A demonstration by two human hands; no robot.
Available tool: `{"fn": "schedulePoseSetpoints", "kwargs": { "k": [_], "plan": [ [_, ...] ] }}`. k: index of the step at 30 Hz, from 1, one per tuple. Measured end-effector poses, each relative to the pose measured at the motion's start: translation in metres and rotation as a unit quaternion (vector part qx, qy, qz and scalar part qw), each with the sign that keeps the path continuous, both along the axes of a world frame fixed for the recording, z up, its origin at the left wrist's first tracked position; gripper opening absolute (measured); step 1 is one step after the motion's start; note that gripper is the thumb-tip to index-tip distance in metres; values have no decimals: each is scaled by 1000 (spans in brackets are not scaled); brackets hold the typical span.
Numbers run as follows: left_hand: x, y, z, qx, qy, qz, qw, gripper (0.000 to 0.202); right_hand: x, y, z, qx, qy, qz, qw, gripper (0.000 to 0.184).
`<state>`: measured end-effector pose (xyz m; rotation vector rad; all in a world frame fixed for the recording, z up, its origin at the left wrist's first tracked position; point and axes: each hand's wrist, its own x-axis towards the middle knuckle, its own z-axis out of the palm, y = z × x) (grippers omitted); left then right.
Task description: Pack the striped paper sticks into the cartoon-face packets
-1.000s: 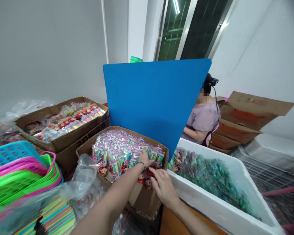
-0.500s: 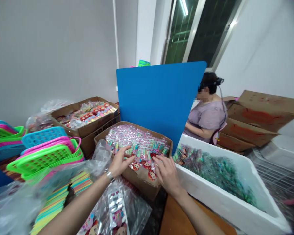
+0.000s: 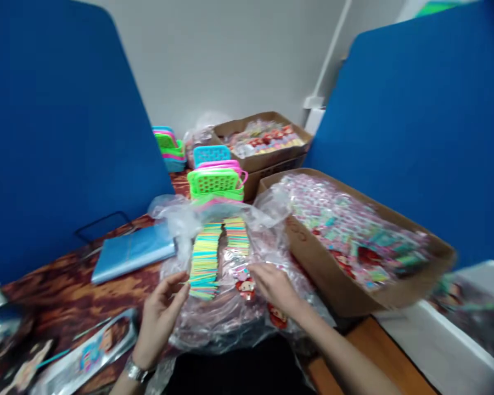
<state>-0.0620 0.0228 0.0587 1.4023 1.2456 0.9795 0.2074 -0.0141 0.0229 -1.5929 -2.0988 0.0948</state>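
My left hand [image 3: 161,314] hovers with fingers apart at the left edge of a clear plastic bag [image 3: 230,323], beside a stack of multicoloured paper strips [image 3: 206,258] inside it. There is a watch [image 3: 135,371] on that wrist. My right hand [image 3: 276,286] lies with fingers stretched out on the bag, touching small packets with a red cartoon figure [image 3: 246,286]. To its right stands an open cardboard box [image 3: 325,271] heaped with wrapped pink and green packets [image 3: 346,219]. The picture is smeared by motion.
Blue partition boards stand at left [image 3: 57,137] and right [image 3: 415,126]. Stacked plastic baskets [image 3: 216,181] and a second cardboard box [image 3: 267,160] sit behind. A blue folder [image 3: 134,252] and printed packets [image 3: 86,351] lie on the wooden table. A white foam box [image 3: 436,340] is at lower right.
The view has swung left and down, away from the seated person. Both hands have left the box of packets and come back to the clear plastic bag in front of me.
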Motion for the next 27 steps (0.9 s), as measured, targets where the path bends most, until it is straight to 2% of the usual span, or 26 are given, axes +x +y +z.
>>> {"fn": "schedulePoseSetpoints", "kwargs": {
  "k": [3, 5, 9, 12, 16, 19, 21, 24, 27],
  "plan": [
    [-8, -18, -16, -12, 23, 11, 1000, 32, 7, 34, -12, -87, -12, -18, 996, 23],
    [-4, -29, -26, -14, 43, -5, 999, 28, 10, 52, -15, -114, -33, -18, 993, 23],
    [16, -38, -36, -6, 73, -113, 991, 24, 19, 71, -14, -129, -55, -29, 990, 23],
    [33, -37, -38, 14, 88, -192, 977, 23, 32, 63, -11, -155, -94, -56, 982, 22],
    [56, -38, -41, 27, 135, -255, 957, 23, 55, 27, -19, -186, -195, -108, 957, 19],
    [80, -41, -47, 65, 170, -355, 917, 25, 73, 6, -34, -189, -198, -140, 952, 21],
    [96, -42, -53, 97, 199, -416, 882, 30, 82, 3, -44, -196, -167, -144, 956, 18],
    [113, -42, -63, 116, 253, -443, 852, 35, 87, 7, -52, -190, -114, -111, 969, 11],
    [120, -42, -70, 114, 265, -436, 852, 35, 86, 11, -51, -149, -120, -76, 979, 15]
  ]
}}
